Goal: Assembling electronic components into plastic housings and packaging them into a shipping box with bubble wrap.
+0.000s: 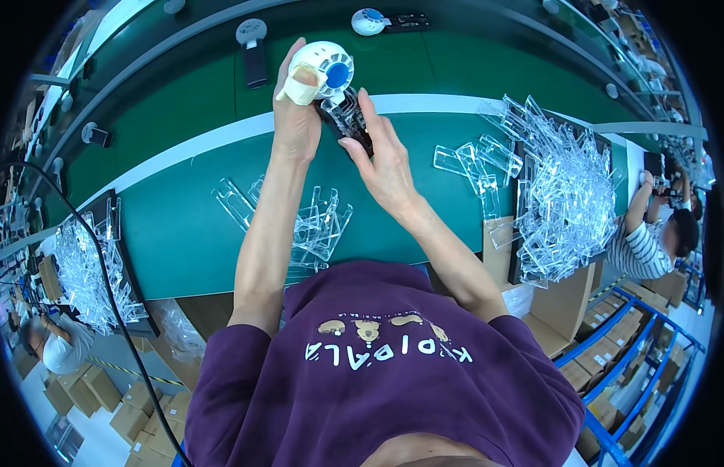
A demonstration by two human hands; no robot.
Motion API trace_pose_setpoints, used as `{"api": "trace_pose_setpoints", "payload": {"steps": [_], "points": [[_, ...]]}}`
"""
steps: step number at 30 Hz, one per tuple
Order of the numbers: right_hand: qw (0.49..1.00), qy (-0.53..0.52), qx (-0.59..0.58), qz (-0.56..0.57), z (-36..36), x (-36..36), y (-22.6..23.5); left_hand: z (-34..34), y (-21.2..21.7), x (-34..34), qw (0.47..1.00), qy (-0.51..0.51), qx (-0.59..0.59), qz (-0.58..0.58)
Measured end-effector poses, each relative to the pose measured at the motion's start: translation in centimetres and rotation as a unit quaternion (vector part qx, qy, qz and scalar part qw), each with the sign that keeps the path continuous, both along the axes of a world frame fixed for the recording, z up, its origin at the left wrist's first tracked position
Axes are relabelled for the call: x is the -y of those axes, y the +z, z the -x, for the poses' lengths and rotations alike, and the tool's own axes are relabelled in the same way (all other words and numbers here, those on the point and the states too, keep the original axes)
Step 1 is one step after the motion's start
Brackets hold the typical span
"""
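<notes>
My left hand grips a handheld fan by its round white head, which has a blue disc and slots round it. A pale yellowish cover wraps the thumb, which presses on the head. From the head a black handle slants down to the right. My right hand holds that handle, thumb on the near side and fingers on the far side. Something clear and shiny shows along the handle; whether it is a separate piece I cannot tell. Below, loose clear plastic covers lie on the green table, partly behind my left forearm.
A green conveyor belt beyond the table carries more fans. Clear covers heap in a dark tray at right, some spilled beside it. Another heap stands left, near a black cable. Co-workers sit at both sides.
</notes>
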State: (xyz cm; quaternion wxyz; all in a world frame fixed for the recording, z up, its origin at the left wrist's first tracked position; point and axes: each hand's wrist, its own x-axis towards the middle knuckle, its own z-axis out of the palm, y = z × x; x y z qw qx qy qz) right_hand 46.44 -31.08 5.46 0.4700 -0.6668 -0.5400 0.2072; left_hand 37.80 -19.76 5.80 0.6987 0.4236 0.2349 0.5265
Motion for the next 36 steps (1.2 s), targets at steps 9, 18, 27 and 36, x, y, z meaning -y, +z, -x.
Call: {"api": "trace_pose_setpoints", "payload": {"steps": [9,18,27,36], "points": [[0.969,-0.015,0.237,0.070,-0.3,-0.2,1.6,0.1,-1.6,1.7,0.978,-0.126,-0.017,0.166],[0.965,-0.078,-0.247,-0.048,-1.7,-0.8,-0.9,-0.2,0.7,3.8,0.999,0.004,-0.033,0.023],[0.766,-0.164,-0.617,-0.072,-2.4,-1.6,-0.3,-0.5,3.6,8.3,0.961,0.026,-0.170,-0.217],[0.838,-0.181,-0.506,-0.097,-2.7,-1.7,0.3,0.0,3.0,7.4,0.974,-0.054,-0.143,-0.168]]}}
